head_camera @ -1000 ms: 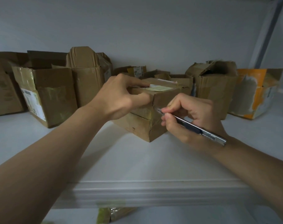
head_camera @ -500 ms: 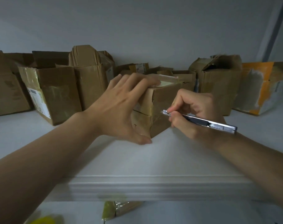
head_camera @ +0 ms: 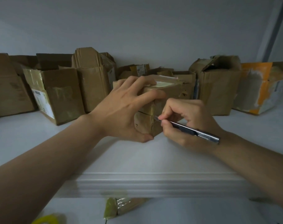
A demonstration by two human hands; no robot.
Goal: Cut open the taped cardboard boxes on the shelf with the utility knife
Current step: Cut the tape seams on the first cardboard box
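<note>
Shifted knife tip onto box corner, L hand clasps box, R hand pinches knife, blade blurred

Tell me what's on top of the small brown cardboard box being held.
The left hand grips the small brown cardboard box, fingers draped over its top. Beside them lies a pale rectangular label. Whatever is beneath the fingers is hidden.

left grip moved off small box top, now spans its near corner, thumb at base; utility knife tip reached seam.
</note>
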